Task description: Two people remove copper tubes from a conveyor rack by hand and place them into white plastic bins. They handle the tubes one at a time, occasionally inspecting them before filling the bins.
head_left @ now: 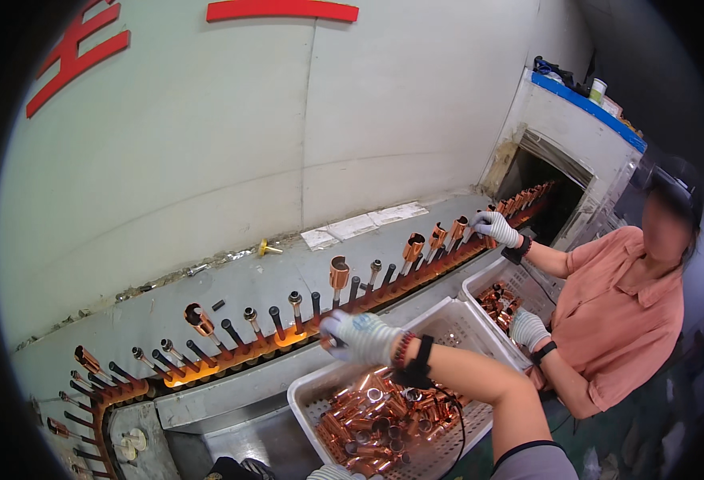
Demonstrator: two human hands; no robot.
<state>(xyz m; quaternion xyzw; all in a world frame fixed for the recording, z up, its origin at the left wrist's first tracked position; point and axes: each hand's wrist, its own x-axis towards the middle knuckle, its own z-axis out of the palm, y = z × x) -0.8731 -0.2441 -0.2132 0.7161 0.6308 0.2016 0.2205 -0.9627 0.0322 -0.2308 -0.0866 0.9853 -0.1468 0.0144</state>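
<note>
My right hand (361, 338), in a pale glove with a dark wrist strap, reaches to the row of upright rods. Its fingers are closed beside a dark rod (315, 307); a brownish glint shows at the fingertips, too blurred to name. Just beyond it, a copper tube (339, 272) with a cut-out rim sits on a rod. Only a gloved edge of my left hand (332, 473) shows at the lower border, by the white plastic crate (308, 404); its fingers are hidden. Loose copper tube pieces (384, 416) fill much of that crate.
Rods stand along a curved conveyor track (200, 373), some topped with copper tubes, running into a dark opening (540, 180) at the far right. A co-worker (620, 312) stands right, one gloved hand (496, 228) at the rods, the other (528, 328) over a second crate (473, 282).
</note>
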